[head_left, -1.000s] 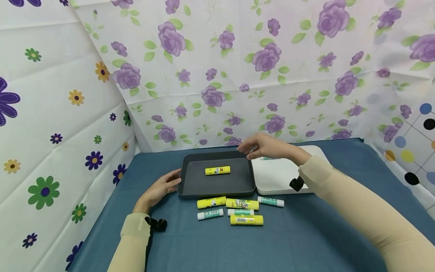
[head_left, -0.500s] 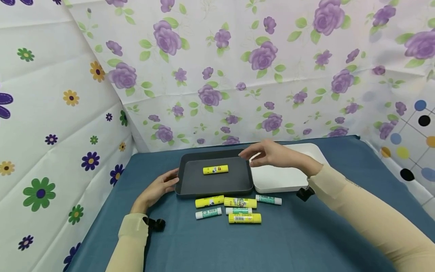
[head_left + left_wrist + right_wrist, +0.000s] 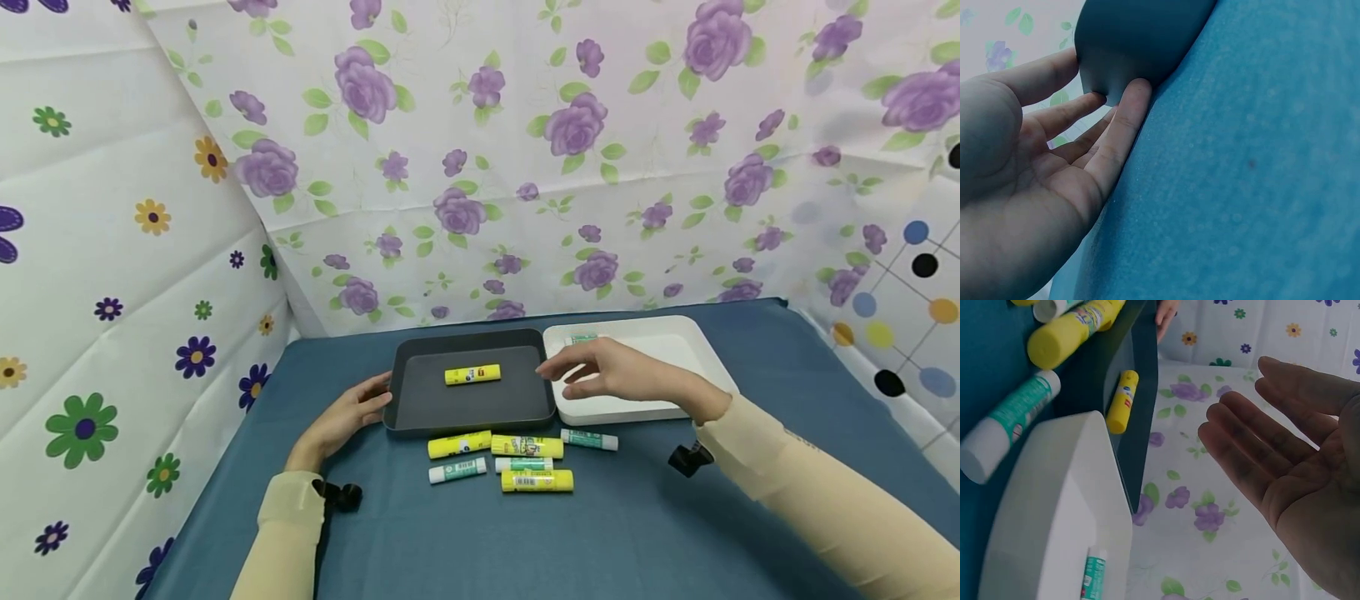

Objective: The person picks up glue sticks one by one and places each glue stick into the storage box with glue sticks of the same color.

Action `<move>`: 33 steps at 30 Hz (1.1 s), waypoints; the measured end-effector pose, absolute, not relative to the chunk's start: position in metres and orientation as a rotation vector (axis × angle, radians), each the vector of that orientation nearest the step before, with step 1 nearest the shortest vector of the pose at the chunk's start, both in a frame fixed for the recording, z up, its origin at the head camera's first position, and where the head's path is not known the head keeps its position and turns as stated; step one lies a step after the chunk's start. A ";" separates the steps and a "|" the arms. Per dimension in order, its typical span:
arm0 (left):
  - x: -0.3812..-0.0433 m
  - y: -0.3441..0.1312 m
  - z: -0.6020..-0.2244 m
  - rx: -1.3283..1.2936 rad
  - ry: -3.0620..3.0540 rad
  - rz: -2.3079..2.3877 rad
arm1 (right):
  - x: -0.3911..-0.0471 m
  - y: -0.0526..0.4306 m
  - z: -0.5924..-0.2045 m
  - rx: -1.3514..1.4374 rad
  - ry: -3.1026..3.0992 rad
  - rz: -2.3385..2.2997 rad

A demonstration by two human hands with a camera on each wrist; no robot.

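Observation:
My left hand (image 3: pixel 347 418) rests its fingertips against the left side of a dark grey tray (image 3: pixel 401 408). In the left wrist view, fairly straight fingers (image 3: pixel 1134 100) touch the outer wall of that tray (image 3: pixel 1141 37). One yellow glue stick (image 3: pixel 472 374) lies inside it. Over the left part of a white tray (image 3: pixel 705 367) hovers my right hand (image 3: pixel 618 371), holding nothing, its fingers extended. A green-and-white glue stick (image 3: pixel 581 339) lies in the white tray, partly behind this hand in the head view; the right wrist view also shows this glue stick (image 3: pixel 1093 575).
In front of the trays lie several glue sticks: yellow ones such as this front glue stick (image 3: pixel 537 481), and green-and-white ones such as the rightmost glue stick (image 3: pixel 589 440). Blue cloth (image 3: pixel 480 550) covers the table. Floral curtains (image 3: pixel 480 167) stand behind and at the sides.
My right hand has drawn back rightward and down from the far edge of the trays, showing the green-and-white glue stick in the white tray. The left hand stays at the grey tray.

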State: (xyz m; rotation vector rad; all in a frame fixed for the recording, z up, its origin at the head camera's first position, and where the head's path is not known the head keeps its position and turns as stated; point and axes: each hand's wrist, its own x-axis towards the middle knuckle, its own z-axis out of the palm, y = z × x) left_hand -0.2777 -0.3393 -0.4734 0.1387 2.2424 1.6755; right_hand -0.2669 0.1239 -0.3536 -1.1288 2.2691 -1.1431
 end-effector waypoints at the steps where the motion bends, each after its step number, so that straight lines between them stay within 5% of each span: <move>1: -0.278 -0.339 -0.473 0.140 2.241 1.677 | -0.264 0.124 -0.355 -1.135 2.269 -1.139; 33: -0.277 -0.338 -0.472 0.117 2.235 1.678 | -0.218 0.125 -0.427 -1.161 2.157 -1.220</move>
